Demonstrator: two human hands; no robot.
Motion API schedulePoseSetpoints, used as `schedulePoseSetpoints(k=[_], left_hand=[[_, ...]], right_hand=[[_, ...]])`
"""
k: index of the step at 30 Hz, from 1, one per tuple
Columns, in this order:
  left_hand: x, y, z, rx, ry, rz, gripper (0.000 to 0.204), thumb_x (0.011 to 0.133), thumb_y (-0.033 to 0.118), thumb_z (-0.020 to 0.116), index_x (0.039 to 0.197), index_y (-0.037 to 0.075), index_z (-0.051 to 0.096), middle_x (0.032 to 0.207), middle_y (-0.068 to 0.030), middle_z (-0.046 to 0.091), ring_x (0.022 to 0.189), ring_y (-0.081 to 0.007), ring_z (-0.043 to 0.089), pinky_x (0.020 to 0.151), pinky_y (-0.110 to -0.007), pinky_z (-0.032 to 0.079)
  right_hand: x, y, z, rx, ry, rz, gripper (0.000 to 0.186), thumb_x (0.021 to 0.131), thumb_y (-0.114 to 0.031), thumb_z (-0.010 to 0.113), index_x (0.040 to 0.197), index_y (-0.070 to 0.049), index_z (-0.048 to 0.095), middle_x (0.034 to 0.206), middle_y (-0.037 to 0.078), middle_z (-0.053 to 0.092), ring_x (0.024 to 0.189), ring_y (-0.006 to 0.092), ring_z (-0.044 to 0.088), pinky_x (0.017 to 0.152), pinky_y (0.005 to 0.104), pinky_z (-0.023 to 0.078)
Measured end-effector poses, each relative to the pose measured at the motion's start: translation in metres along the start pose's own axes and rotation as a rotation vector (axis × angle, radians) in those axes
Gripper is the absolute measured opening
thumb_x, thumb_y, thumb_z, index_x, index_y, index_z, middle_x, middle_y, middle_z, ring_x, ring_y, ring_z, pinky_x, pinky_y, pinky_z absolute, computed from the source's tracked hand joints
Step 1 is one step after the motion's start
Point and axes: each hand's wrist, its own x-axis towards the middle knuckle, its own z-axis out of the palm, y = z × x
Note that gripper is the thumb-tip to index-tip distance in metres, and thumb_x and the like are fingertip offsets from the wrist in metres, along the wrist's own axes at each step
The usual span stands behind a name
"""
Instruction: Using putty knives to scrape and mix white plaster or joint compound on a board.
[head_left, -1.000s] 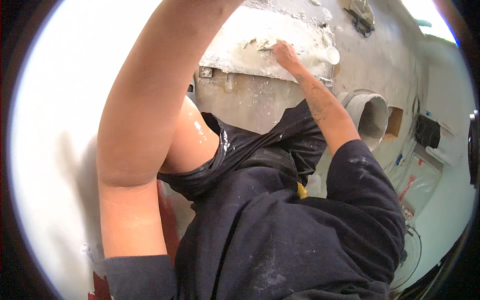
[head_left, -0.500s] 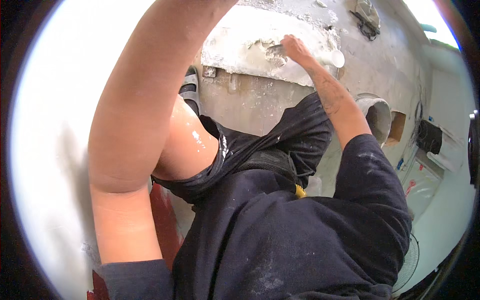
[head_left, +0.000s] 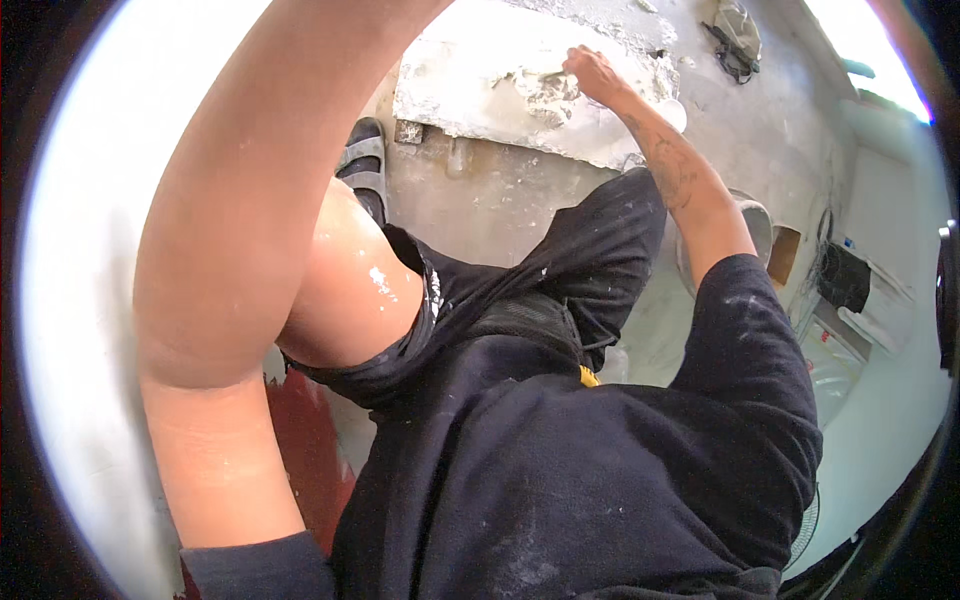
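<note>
My right hand [head_left: 592,72] is closed around a flat-bladed putty knife [head_left: 553,75], held low over a pale board [head_left: 440,110]. The blade sits at a lumpy mound of wet white plaster [head_left: 548,100]; most of its handle is hidden in my fist. White smears cover much of the board's surface. A white cup [head_left: 677,117] at the board's right edge is partly behind my right forearm. My left arm reaches up past the top edge, so my left hand is out of view.
A bucket [head_left: 757,228] stands right of my knee, with an open cardboard box [head_left: 783,254] beside it. A pale bag with dark straps [head_left: 738,40] lies on the floor at the far right. A bright white wall [head_left: 90,300] runs close along my left.
My right hand has moved slightly up and away over the plaster, and the putty knife's blade has turned to show thinner. My left arm has shifted leftward in view.
</note>
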Motion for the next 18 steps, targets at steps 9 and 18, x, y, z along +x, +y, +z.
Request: schedulePoseSetpoints(k=[9, 18], left_hand=[[0.002, -0.002, -0.002, 0.071, 0.026, -0.022, 0.018, 0.074, -0.003, 0.057, 0.089, -0.01, 0.063, 0.082, -0.0199, 0.063, 0.071, -0.0247, 0.06, 0.062, -0.037, 0.046], [0.003, -0.007, 0.003, 0.018, -0.018, 0.025, 0.018, 0.074, -0.001, 0.056, 0.087, -0.009, 0.064, 0.08, -0.019, 0.063, 0.069, -0.0231, 0.06, 0.059, -0.036, 0.044]], right_hand=[[-0.003, -0.044, 0.024, -0.083, -0.049, -0.001, 0.013, 0.08, -0.002, 0.051, 0.083, -0.001, 0.064, 0.099, 0.013, 0.057, 0.1, 0.0289, 0.055, 0.082, 0.0459, 0.049], [-0.035, -0.001, -0.037, 0.11, 0.148, 0.56, 0.033, 0.074, -0.01, 0.053, 0.102, -0.001, 0.066, 0.097, 0.024, 0.064, 0.094, 0.0388, 0.061, 0.084, 0.0448, 0.047]])
